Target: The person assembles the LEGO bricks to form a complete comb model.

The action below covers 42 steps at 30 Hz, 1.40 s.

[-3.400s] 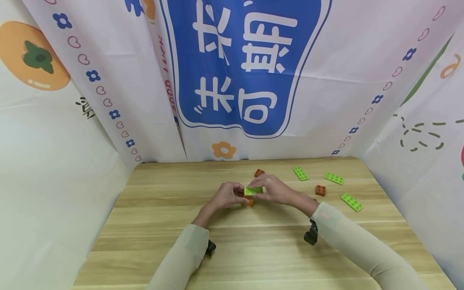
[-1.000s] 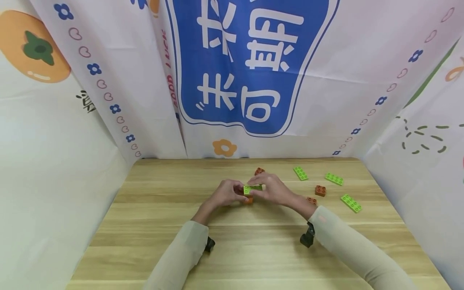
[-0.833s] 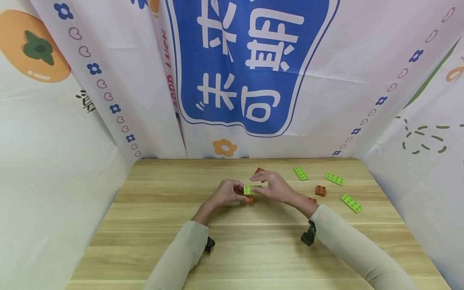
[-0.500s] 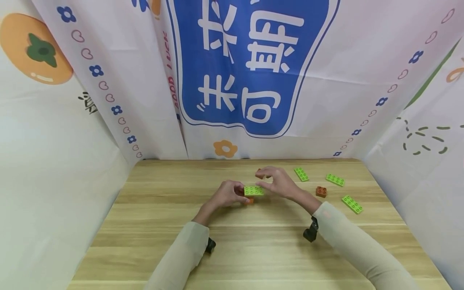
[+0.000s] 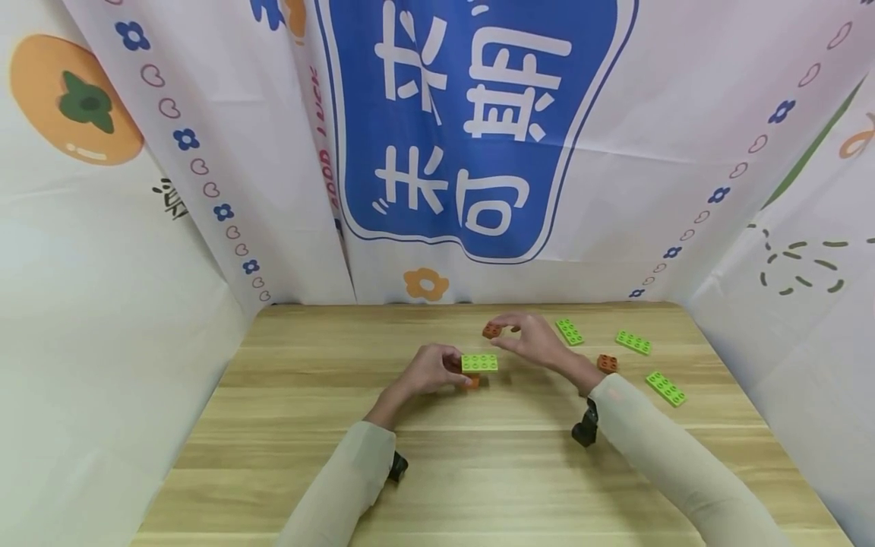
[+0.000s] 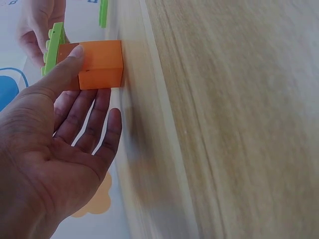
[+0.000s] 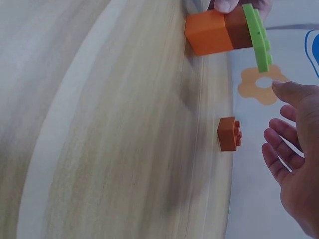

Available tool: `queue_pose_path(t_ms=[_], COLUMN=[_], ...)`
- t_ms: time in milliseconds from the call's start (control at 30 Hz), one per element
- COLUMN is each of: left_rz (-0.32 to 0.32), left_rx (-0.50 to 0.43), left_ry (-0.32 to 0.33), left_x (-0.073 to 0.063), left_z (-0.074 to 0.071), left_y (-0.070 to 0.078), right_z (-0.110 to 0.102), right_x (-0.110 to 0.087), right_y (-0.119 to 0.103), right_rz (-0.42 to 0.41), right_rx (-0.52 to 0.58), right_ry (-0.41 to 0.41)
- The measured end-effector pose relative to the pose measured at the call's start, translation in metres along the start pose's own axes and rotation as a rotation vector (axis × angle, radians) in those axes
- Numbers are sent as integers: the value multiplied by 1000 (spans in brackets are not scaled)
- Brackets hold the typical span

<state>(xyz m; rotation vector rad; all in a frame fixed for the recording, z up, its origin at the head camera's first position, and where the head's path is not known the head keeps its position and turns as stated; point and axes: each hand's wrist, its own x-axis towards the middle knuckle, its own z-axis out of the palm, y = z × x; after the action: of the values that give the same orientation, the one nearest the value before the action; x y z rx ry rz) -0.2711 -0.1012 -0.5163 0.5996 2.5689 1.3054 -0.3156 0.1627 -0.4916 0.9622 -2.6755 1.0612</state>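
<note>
Left hand: thumb and fingers pinch 1 stack, near the middle of the rear part of the table. Stack, bottom up: 1 orange block, 1 brown middle brick, 1 green top plate with 8 studs, overhanging on the right. Left thumb covers part of the middle brick; fingertips behind the stack partly hidden. Whether the base touches the table: cannot tell.

Right hand: empty, thumb and fingers spread, slightly bent. It is near 1 loose brown brick; the right wrist view shows them apart. That view cuts off the right hand at its edge, and the left hand at the top.

Loose green plates: 3, namely rear plate, outer plate, front plate. Another brown brick sits among them. Loose brown bricks clearly visible: 2. Right forearm hides some table. Black wrist devices: 2, partly under sleeves.
</note>
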Motion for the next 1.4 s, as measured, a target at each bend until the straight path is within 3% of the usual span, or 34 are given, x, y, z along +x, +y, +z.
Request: queue_pose_path(t_ms=[500, 1400], left_rz=[5, -14], left_rx=[7, 0], left_ry=[-6, -5], left_x=[0, -1], left_z=[1, 0], left_y=[-2, 1], right_z=[10, 27], right_x=[12, 22], right_y=[24, 47], right_rz=[105, 118], right_rx=[24, -5], right_ry=[-38, -37])
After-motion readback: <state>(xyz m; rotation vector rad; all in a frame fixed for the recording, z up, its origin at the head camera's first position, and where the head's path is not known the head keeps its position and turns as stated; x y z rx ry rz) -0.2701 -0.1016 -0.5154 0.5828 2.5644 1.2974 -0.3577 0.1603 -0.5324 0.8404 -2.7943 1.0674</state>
